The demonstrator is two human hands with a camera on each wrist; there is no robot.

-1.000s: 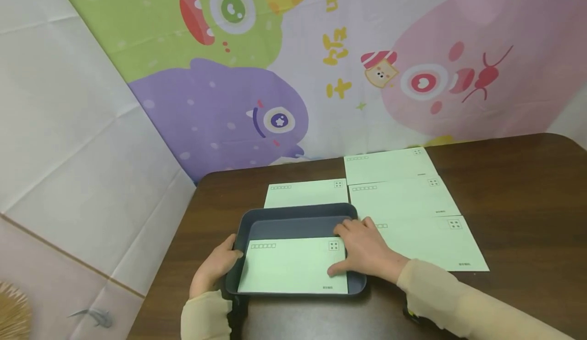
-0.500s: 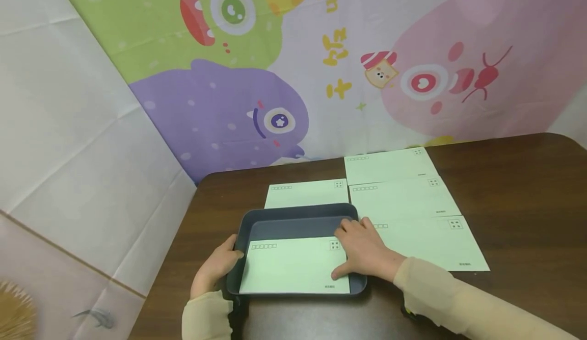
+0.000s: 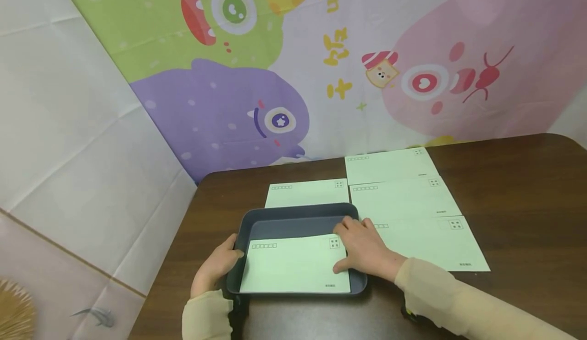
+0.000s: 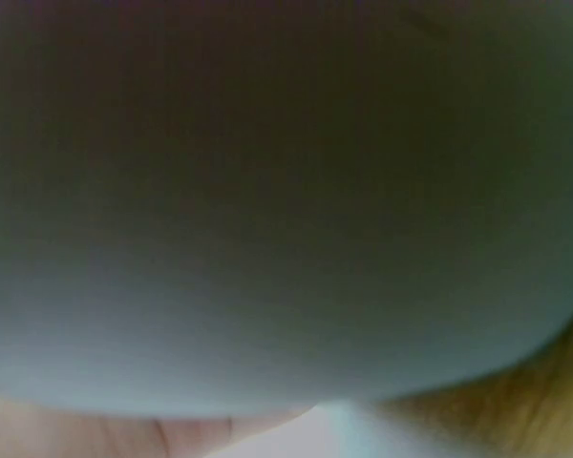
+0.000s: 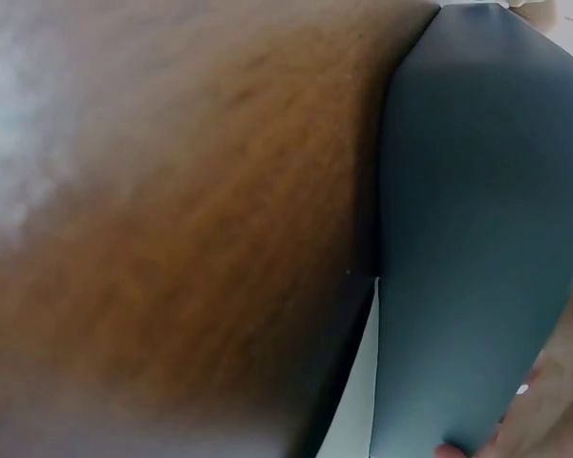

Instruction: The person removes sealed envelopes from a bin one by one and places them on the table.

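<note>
While hanging onto the dark tray (image 3: 291, 228) with left grip (image 3: 217, 265), also got the envelope (image 3: 293, 266) inside pinched at its right end in right grip (image 3: 364, 245).

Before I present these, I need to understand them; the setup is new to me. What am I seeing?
No machine here, just a person. The wide picture comes from a camera worn on the head, looking forward and down. On the brown table sits a dark tray with an envelope in it; four more envelopes lie behind and right of it. The bare left hand grips the tray's left side. The right hand reaches over its right side, thumb over the envelope; whether it pinches the paper is hard to tell. The other pictures come from wrist cameras: the left is mostly dark blur, the right shows the tray up close.
</note>
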